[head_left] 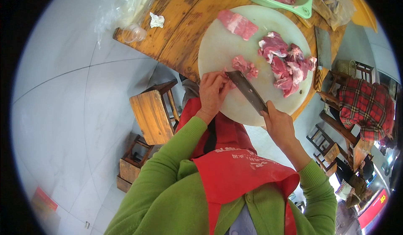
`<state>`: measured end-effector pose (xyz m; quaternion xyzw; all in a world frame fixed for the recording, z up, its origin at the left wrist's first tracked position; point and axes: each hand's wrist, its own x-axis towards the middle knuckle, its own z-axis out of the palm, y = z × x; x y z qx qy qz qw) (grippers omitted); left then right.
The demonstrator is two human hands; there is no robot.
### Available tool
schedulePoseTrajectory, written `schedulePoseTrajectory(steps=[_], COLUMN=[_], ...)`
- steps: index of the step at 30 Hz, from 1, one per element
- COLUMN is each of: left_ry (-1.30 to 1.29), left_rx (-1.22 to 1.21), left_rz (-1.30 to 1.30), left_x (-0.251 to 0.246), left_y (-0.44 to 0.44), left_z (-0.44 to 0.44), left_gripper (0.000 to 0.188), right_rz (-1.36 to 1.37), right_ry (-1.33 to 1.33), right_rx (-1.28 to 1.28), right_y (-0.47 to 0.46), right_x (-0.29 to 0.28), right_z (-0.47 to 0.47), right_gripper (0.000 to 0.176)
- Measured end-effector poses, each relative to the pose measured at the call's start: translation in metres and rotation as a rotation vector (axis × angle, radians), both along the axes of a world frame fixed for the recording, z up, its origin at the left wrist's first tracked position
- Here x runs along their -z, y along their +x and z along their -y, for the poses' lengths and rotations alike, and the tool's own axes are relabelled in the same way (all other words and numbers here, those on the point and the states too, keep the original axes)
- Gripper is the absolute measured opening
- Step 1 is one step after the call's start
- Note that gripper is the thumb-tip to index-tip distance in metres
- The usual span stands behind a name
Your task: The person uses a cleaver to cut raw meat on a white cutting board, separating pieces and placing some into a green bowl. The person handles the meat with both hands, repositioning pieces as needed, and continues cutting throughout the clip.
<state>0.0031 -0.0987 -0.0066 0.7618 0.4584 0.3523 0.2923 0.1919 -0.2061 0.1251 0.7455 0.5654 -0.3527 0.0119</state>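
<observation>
My right hand (278,123) grips the handle of a cleaver (248,90), its blade slanting up and left over a round white cutting board (217,49). At the blade's tip, the bent fingers of my left hand (211,88) press on a small piece of raw meat (231,83) near the board's edge. Just beyond the blade lie small cut meat pieces (245,66). A flat slab of raw meat (238,24) rests at the board's far left. Larger chunks of red meat with white fat (286,63) are heaped on the right side.
A green plastic basin (303,2) of cut meat stands behind the board on a wooden table (179,30). Right of the board lies a second cleaver (323,47). Plastic bags (335,6), crumpled tissue (156,20) and a clear cup (134,32) are around. A wooden stool (152,115) stands left; a person in plaid (366,109) is right.
</observation>
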Motion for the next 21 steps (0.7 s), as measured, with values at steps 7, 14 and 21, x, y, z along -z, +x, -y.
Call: schedulePoseTrajectory(steps=[7,14,21], left_ry=[0.025,-0.020,0.055], left_rx=[0.030,0.044,0.010], left_rz=[0.036,0.008,0.062], left_x=[0.007,0.005,0.004], left_y=[-0.001,-0.003,-0.003], left_z=[-0.002,-0.003,0.000], left_gripper=[0.019,0.017,0.017], right_rz=[0.050,0.073,0.008], right_ry=[0.099,0.343,0.418], right_rx=[-0.081,-0.201,-0.034], right_y=[-0.012,-0.045,-0.036], right_x=[0.016,0.064,0.049], right_z=[-0.016,-0.080,-0.122], right_gripper=[0.017,0.015,0.030])
